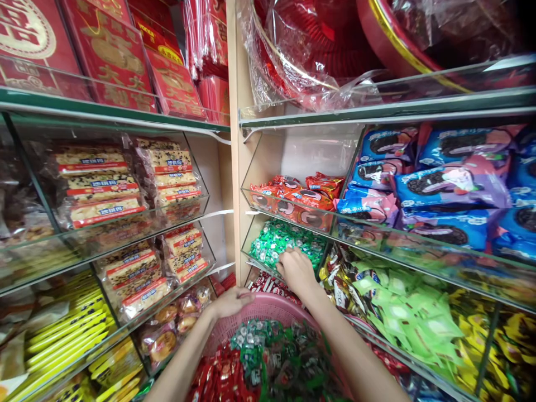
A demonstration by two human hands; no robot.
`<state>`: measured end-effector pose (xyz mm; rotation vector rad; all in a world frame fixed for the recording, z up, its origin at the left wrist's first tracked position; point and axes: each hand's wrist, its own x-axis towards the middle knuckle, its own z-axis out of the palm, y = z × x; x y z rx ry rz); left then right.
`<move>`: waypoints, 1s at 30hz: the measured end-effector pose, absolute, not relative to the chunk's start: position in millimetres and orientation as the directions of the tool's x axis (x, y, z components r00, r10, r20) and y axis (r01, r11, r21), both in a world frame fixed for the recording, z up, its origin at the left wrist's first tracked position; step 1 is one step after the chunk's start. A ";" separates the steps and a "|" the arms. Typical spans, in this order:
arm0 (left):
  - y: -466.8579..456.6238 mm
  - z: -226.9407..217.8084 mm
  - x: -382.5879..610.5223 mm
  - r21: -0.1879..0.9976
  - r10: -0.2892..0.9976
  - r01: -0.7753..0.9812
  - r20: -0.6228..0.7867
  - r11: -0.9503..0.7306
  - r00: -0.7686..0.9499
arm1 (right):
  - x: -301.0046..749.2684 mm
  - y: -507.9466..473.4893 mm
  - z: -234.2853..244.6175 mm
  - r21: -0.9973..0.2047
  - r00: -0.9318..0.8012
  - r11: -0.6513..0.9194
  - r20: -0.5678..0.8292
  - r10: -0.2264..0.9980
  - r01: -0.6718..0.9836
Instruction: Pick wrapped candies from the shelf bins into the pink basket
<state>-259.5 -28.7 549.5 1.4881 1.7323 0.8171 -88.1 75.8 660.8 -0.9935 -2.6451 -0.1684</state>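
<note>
My left hand (233,302) grips the rim of a pink plastic basket (268,301), its thumb lying along the edge. Inside the basket are green-wrapped candies (255,340), darker green-wrapped pieces (293,363) and red-wrapped packets (221,374). My right hand (296,271) is at the front of a clear shelf bin of small green-wrapped candies (268,243). Its fingers are curled closed, and what they hold, if anything, is hidden. Just below that bin, dark red and white wrapped sweets (270,285) show behind the basket's rim.
Blue snack packs (452,187) and orange-red packets (307,201) fill upper right bins. Light green packets (412,304) lie lower right. On the left are wrapped snack bars (100,181) and yellow packets (69,324). Glass shelf edges and a wooden post (235,151) stand around the basket.
</note>
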 end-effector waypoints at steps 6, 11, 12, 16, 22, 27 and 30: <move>-28.3 546.1 -260.5 0.825 0.988 0.544 -0.117 0.155 -0.104 | -85.6 77.9 660.2 0.021 -0.714 0.762 0.365 0.597 0.647; -28.6 547.0 -260.5 0.820 0.985 0.547 -0.123 0.167 -0.117 | -77.7 78.3 667.4 0.016 -0.696 0.764 0.424 0.579 0.645; -28.7 547.3 -260.5 0.820 0.986 0.548 -0.122 0.166 -0.116 | -75.5 76.8 670.6 0.015 -0.694 0.765 0.433 0.575 0.644; -28.5 547.5 -260.0 0.825 0.988 0.545 -0.120 0.152 -0.094 | -66.2 63.1 684.5 -0.036 -0.665 0.784 0.506 0.549 0.620; -28.1 547.1 -260.3 0.819 0.991 0.557 -0.105 0.137 -0.088 | -62.0 32.0 674.9 -0.310 -0.728 0.886 0.508 0.460 0.344; -27.1 545.1 -262.1 0.805 0.992 0.580 -0.083 0.124 -0.096 | -72.3 21.3 631.8 -0.381 -0.839 0.880 0.346 0.420 0.284; -26.1 542.8 -262.6 0.801 0.992 0.586 -0.077 0.121 -0.100 | -78.2 22.0 608.5 -0.299 -0.848 0.886 0.295 0.440 0.356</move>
